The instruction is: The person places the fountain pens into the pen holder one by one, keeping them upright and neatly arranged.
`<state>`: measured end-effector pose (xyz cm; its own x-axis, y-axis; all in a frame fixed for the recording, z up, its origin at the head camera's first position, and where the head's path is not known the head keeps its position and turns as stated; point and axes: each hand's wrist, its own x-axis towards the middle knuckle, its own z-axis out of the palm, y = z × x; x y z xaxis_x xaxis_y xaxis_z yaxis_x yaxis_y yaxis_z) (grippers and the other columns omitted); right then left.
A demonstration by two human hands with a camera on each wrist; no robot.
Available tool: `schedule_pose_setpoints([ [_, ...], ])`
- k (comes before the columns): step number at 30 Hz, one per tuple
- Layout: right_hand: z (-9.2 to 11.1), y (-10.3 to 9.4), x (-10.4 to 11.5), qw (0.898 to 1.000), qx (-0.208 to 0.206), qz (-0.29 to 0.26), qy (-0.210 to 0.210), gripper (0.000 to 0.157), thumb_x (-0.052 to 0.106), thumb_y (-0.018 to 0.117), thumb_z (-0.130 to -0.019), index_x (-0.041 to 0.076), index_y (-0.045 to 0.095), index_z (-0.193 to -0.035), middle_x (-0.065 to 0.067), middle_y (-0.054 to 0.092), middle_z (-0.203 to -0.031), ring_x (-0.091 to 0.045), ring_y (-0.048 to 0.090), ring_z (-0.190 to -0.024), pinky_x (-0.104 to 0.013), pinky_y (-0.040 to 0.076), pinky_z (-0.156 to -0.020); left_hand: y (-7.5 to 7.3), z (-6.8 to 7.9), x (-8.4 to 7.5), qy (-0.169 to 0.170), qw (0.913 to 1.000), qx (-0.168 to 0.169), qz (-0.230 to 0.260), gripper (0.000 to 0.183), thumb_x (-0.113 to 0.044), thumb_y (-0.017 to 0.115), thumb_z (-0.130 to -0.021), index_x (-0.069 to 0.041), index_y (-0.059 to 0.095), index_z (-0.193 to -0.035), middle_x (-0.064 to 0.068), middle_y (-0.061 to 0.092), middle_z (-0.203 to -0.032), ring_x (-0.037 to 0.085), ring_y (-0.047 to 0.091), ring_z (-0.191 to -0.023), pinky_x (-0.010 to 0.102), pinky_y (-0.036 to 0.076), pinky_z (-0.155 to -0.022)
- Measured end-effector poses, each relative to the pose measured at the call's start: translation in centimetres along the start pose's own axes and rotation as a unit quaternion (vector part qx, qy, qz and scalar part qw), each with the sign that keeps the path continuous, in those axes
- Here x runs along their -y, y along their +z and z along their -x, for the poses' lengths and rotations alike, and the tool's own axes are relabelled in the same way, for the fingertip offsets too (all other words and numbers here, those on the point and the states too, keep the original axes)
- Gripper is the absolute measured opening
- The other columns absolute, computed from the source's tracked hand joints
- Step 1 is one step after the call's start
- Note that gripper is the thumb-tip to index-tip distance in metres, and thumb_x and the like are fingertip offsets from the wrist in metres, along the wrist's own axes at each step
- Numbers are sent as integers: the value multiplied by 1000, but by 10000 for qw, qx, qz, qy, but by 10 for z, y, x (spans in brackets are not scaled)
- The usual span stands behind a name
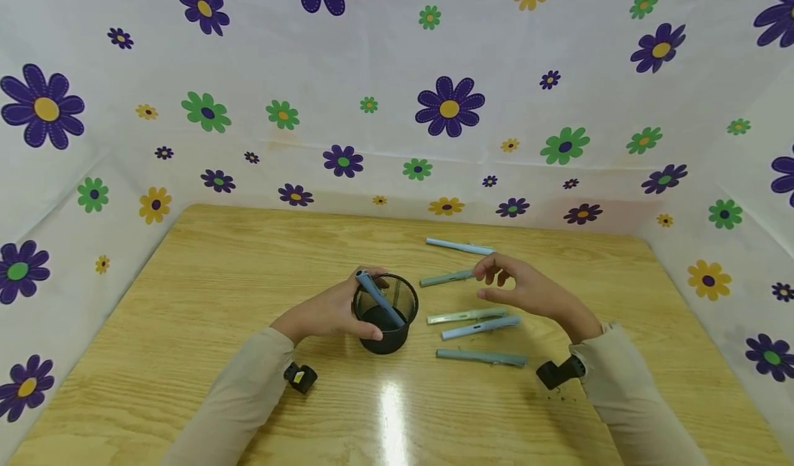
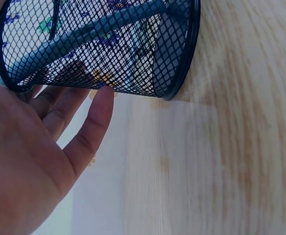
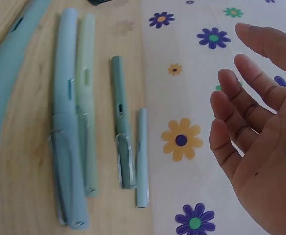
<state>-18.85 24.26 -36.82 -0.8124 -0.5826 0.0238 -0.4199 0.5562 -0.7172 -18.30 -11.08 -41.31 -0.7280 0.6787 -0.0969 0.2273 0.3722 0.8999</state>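
My left hand [image 1: 335,309] grips a black mesh pen holder [image 1: 386,342] from its left side, thumb at the near rim and fingers round the back. A blue pen [image 1: 380,299] leans inside the holder, its upper end over the rim; the left wrist view shows this pen through the mesh [image 2: 99,58]. Over the right ends of the farther pens hovers my right hand [image 1: 527,290], fingers loosely bent and nothing in them. Beneath and around it lie a light blue pen [image 1: 459,246], a teal pen [image 1: 446,278], a pale green pen [image 1: 466,316] and another light blue pen [image 1: 480,327].
Nearest to me among the loose pens is a darker teal pen [image 1: 481,358]. All rest on a wooden table [image 1: 248,266], right of the holder. A white cloth with printed flowers [image 1: 384,59] stands behind the table and along both sides.
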Motion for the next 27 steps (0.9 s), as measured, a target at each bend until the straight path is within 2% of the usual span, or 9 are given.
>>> schedule_pose_setpoints([
  [5,4,4,-14,9998,71,-31,184,25,17,65,-92,6,56,-112,-15,58,-111,-11,49,-91,-25,43,-82,0,-1,0,-9,10000,-18,0,98,-39,81,-75,-18,22,-150,13,40,-151,33,33,-142,61,22,-113],
  [9,7,7,-23,9996,109,38,262,28,19,64,-93,2,56,-114,-14,59,-112,-11,49,-93,-26,43,-83,1,-1,2,-34,10000,-34,12,99,-39,82,-74,-19,22,-150,12,40,-151,32,33,-143,61,21,-114],
  [27,15,18,-52,9983,266,-17,528,25,18,66,-92,6,59,-113,-8,60,-106,-10,50,-91,-28,43,-79,1,-2,4,-82,9999,-31,112,103,-42,83,-72,-21,22,-151,10,39,-151,32,32,-143,62,20,-114],
])
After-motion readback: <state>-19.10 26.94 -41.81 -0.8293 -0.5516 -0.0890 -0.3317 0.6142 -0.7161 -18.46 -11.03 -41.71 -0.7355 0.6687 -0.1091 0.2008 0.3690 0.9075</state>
